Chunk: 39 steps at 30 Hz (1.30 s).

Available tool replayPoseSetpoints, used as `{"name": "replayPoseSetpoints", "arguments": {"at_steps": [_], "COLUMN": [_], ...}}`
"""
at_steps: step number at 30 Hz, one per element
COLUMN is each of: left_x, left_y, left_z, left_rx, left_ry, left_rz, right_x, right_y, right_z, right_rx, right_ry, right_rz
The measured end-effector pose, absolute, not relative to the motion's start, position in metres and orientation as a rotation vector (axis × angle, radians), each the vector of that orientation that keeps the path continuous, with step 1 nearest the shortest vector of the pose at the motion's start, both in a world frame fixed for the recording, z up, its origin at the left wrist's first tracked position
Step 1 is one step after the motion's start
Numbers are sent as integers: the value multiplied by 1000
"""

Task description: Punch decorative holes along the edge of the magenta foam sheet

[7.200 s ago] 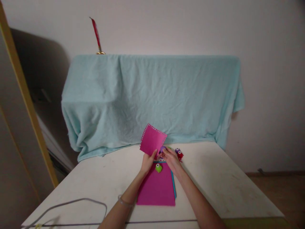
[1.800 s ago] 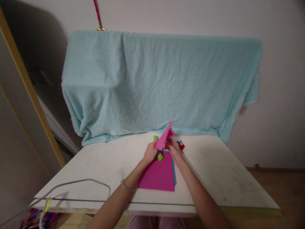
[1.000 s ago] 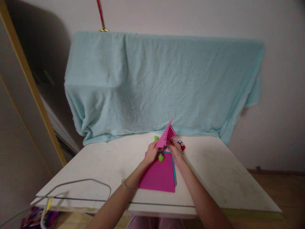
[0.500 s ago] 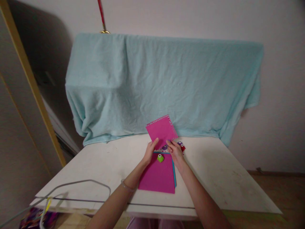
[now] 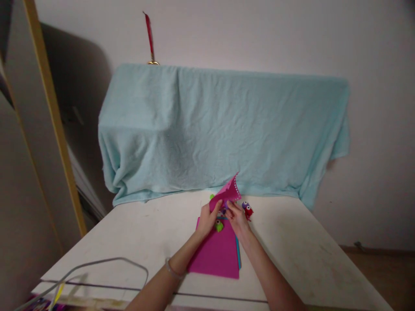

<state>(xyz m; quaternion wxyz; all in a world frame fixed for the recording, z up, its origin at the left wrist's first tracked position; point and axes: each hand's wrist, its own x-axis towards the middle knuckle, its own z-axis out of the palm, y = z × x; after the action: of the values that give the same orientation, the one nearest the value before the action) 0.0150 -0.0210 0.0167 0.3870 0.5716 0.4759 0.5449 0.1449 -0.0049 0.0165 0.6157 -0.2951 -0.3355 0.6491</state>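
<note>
Now | pink card (image 5: 228,193) pinched between both hands (image 5: 223,216) | raised

White table (image 5: 292,242), stack of magenta and blue sheets (image 5: 218,257) at centre, red and purple punches (image 5: 247,210) behind, grey cable (image 5: 106,264) at near-left edge, pale blue cloth's hem (image 5: 168,194) along rear

A plain pale wall (image 5: 259,34) fills the top of the frame, a light-blue blanket (image 5: 220,129) drapes over bulky furniture across the middle, a white table (image 5: 308,255) spans the bottom, a yellow wooden frame (image 5: 52,116) slants down the left, and brown flooring (image 5: 385,272) shows at lower right.
</note>
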Motion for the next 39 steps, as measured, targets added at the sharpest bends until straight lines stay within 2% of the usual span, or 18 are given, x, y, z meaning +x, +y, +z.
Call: {"name": "replayPoseSetpoints", "arguments": {"at_steps": [6, 25, 32, 39], "left_x": [10, 8, 14, 24], "left_y": [-18, -13, -19, -29], "left_z": [16, 11, 17, 23], "left_rx": [1575, 1634, 1518, 1315], "left_ry": [1312, 1310, 1178, 1011], "left_rz": [1479, 1437, 1541, 1291], "right_x": [144, 144, 149, 142], "right_y": [-6, -8, -6, -9], "right_z": [17, 17, 21, 21], "right_rx": [-736, -724, -704, -720], "right_ry": [-863, -862, -831, -828], "right_rz": [1419, 1449, 1474, 1477]}}
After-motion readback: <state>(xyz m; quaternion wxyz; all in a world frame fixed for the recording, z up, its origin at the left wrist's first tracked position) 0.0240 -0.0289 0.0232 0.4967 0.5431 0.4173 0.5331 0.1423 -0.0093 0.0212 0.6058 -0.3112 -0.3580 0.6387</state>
